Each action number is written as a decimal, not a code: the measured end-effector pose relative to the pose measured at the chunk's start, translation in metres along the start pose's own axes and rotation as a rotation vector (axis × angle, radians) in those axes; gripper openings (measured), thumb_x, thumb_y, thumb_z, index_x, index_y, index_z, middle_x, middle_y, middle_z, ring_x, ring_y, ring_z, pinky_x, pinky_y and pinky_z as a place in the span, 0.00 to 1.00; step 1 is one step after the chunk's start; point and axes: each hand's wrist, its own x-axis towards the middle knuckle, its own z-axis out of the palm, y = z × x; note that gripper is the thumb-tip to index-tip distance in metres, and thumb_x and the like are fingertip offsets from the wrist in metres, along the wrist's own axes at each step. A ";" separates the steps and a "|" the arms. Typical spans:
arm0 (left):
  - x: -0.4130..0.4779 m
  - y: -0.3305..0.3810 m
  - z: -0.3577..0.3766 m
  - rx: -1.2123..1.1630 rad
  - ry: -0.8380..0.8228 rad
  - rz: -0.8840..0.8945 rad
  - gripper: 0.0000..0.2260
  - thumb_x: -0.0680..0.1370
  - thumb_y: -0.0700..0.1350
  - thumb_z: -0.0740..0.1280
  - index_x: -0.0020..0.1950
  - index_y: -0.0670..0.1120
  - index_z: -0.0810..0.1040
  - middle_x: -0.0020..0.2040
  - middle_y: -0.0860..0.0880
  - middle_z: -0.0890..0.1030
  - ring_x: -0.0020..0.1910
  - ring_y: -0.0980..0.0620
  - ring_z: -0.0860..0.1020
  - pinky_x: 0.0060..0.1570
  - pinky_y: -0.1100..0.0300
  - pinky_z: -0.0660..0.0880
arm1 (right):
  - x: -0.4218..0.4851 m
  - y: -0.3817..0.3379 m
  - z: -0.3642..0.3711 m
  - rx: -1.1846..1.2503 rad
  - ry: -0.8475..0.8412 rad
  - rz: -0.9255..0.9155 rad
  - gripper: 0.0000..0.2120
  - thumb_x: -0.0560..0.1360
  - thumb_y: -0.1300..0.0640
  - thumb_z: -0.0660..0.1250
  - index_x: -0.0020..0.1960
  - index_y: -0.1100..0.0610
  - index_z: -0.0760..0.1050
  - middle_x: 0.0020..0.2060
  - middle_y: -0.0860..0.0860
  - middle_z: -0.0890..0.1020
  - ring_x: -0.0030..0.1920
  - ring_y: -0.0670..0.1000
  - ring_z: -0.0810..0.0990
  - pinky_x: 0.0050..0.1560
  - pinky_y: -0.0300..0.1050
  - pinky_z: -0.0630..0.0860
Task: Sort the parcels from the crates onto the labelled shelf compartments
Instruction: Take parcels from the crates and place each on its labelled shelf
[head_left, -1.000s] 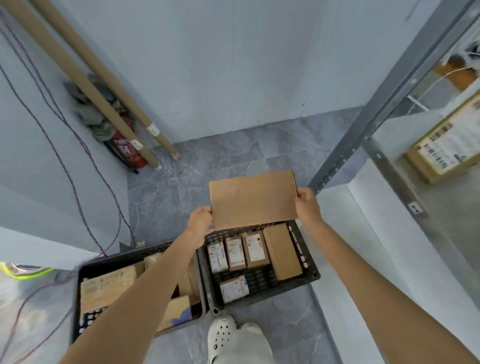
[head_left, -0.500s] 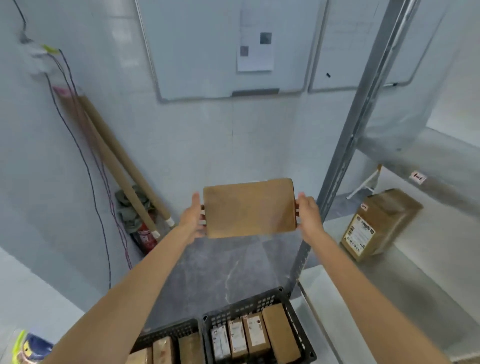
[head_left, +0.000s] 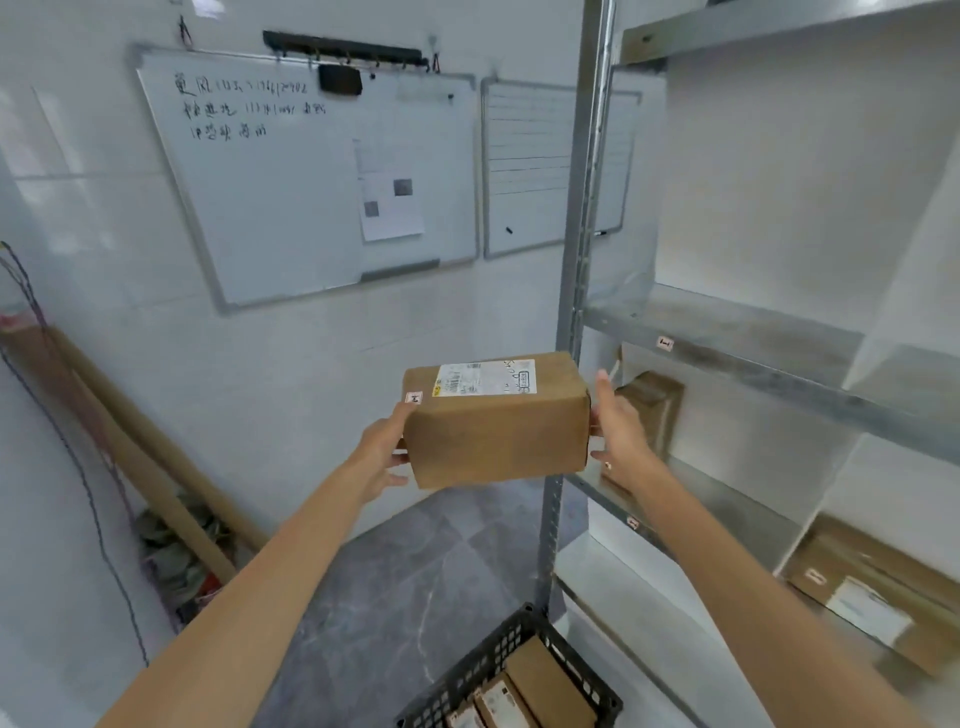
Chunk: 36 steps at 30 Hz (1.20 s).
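While the parcel (head_left: 493, 431) hangs in the air between both hands, just left of the shelf's front upright (head_left: 574, 312) and roughly level with the front edge of the middle shelf (head_left: 727, 338), only pressure on its two ends carries it. The left hand (head_left: 382, 457) grips the left end, thumb up by the small sticker (head_left: 414, 398) on the top corner and fingers wrapped beneath. The right hand (head_left: 621, 431) presses the right end with palm flat and fingers nearly straight, curled round nothing.

That uneven hold is the first risk. If the flat hand eases off during a swing to the right, the parcel likely pivots on the left grip and drops, perhaps onto the crate (head_left: 467, 670) at the foot of the upright.

The second risk is the upright itself. The parcel's right end and the right hand sit close to it, so a straight sideways move probably clips the post, and the parcel needs to pass round the front.

The third is a wrong compartment. The sticker's mark is too small to read for certain, and so is the tag (head_left: 665, 343) on the shelf's front edge, so a hasty match could missort. A brown box (head_left: 652, 405) sits at the left end of the level below that tag, and a parcel pushed in there may shove it back.
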 end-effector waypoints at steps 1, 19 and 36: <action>-0.004 -0.001 0.002 0.003 -0.020 0.017 0.24 0.76 0.61 0.62 0.65 0.46 0.69 0.59 0.46 0.74 0.60 0.43 0.74 0.62 0.41 0.70 | -0.012 0.000 -0.008 0.020 0.016 0.009 0.37 0.71 0.27 0.52 0.63 0.56 0.72 0.58 0.52 0.77 0.57 0.57 0.76 0.54 0.55 0.73; -0.140 -0.021 0.161 -0.048 -0.432 0.160 0.27 0.75 0.61 0.63 0.69 0.51 0.60 0.68 0.49 0.65 0.69 0.42 0.64 0.64 0.33 0.64 | -0.178 0.034 -0.203 0.102 0.339 -0.137 0.21 0.77 0.43 0.62 0.69 0.43 0.65 0.60 0.51 0.74 0.58 0.54 0.75 0.59 0.61 0.75; -0.226 -0.006 0.261 -0.383 -0.684 0.285 0.31 0.64 0.50 0.75 0.64 0.49 0.67 0.58 0.48 0.76 0.57 0.51 0.77 0.54 0.44 0.78 | -0.289 0.007 -0.329 0.216 0.142 -0.192 0.29 0.76 0.49 0.65 0.72 0.38 0.56 0.62 0.44 0.74 0.59 0.46 0.75 0.43 0.48 0.79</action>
